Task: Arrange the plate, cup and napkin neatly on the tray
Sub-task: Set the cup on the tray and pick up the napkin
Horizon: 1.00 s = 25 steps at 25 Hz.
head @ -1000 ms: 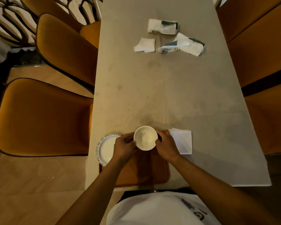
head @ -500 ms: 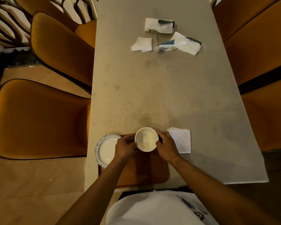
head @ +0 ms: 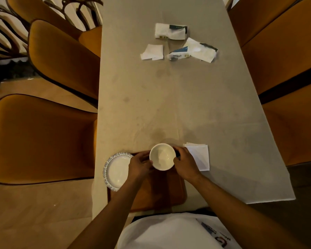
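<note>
Cupping the round white ceramic cup (head: pixel 162 156) from both sides, the left hand (head: pixel 140 164) and right hand (head: pixel 185 164) grip it over the brown wooden tray (head: pixel 162 193), forearms converging.

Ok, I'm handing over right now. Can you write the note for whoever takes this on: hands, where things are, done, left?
Left hand and right hand: both closed on the sides of the white cup, at the far edge of the brown tray.
Plate: to the left of the tray, overlapping its left edge and overhanging the table edge.
Folded napkin: on the table, to the right of the tray.
Done: cup brought to the tray.
Left: release cup, centre plate on tray, add napkin.
</note>
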Tool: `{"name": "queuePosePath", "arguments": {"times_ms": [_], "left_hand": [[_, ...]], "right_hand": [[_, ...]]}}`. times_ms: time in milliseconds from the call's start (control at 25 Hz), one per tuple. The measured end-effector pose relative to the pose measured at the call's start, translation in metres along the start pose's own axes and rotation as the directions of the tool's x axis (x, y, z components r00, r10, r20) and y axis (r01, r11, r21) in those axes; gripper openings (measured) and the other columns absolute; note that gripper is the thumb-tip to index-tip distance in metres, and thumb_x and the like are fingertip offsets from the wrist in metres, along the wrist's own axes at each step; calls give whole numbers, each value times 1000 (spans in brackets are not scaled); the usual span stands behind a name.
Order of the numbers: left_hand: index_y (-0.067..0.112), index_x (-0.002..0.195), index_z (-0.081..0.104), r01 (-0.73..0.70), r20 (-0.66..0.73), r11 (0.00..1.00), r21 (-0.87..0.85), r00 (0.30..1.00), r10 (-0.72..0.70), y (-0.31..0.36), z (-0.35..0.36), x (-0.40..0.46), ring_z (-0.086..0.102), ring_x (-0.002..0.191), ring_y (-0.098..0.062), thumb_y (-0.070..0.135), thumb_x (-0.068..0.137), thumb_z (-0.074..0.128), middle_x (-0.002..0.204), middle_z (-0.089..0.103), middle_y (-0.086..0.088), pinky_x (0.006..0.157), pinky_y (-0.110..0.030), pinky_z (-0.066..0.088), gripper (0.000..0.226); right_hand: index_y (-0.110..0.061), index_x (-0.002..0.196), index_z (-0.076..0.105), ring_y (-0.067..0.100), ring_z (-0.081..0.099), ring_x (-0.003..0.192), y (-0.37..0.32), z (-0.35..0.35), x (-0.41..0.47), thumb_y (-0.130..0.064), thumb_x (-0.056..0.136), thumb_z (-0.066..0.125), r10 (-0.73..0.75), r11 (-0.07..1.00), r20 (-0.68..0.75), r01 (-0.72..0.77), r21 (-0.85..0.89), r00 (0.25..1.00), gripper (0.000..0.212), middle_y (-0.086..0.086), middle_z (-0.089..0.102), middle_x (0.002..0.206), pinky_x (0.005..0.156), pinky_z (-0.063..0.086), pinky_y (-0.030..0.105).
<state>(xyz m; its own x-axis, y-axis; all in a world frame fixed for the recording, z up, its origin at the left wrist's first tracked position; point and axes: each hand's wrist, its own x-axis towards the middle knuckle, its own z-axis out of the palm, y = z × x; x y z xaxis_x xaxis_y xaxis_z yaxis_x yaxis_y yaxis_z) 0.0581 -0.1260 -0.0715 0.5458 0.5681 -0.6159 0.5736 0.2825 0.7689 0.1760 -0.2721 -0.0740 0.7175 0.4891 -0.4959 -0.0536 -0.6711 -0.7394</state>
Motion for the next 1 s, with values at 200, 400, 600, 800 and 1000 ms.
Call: {"name": "queuePosePath", "arguments": {"times_ms": [200, 400, 600, 800, 1000], "left_hand": [[41, 100, 73, -40, 11, 998, 43, 999, 39, -3, -1, 4, 71, 102, -22, 11, 72, 72, 110, 76, 0, 86, -52, 59, 40], [16, 120, 69, -29, 45, 996, 89, 999, 25, 3, -4, 3, 69, 107, -25, -1, 81, 70, 115, 73, -6, 87, -44, 60, 43], [18, 126, 65, -107, -25, 900, 422, 991, 129, 21, -3, 7, 66, 106, -21, 27, 89, 69, 119, 69, -2, 93, -40, 54, 38], [20, 109, 73, -497, 317, 404, 768, 843, 435, 61, 50, 21, 60, 101, -28, 28, 90, 60, 110, 70, -5, 87, -41, 49, 24], [20, 135, 54, -625, 614, 85, 776, 779, 126, 84, 131, 45, 53, 120, -32, 31, 89, 62, 131, 59, -9, 100, -44, 45, 48]], "right_hand": [[-22, 133, 52, 21, 51, 123, 1, 2, 0, -6, 92, 54, 33, 999, -11, -33, -29, 999, 45, 2, 54, 136, 101, 47, 34], [-23, 135, 51, 22, 51, 124, 2, -1, 0, -10, 94, 55, 49, 998, -4, -49, -33, 999, 43, 3, 54, 139, 104, 47, 37], [-22, 136, 51, 24, 54, 123, 10, -20, -1, -24, 94, 60, 37, 999, -121, -41, -29, 992, 43, 4, 51, 141, 98, 46, 32], [-12, 133, 48, 35, 51, 119, 46, -56, -3, -20, 90, 63, 323, 941, -353, -338, 20, 878, 46, 17, 48, 134, 98, 48, 46], [-1, 132, 46, 40, 52, 120, 71, -66, -4, -18, 88, 66, 467, 877, -300, -479, 37, 832, 51, 25, 50, 134, 96, 44, 42]]}}
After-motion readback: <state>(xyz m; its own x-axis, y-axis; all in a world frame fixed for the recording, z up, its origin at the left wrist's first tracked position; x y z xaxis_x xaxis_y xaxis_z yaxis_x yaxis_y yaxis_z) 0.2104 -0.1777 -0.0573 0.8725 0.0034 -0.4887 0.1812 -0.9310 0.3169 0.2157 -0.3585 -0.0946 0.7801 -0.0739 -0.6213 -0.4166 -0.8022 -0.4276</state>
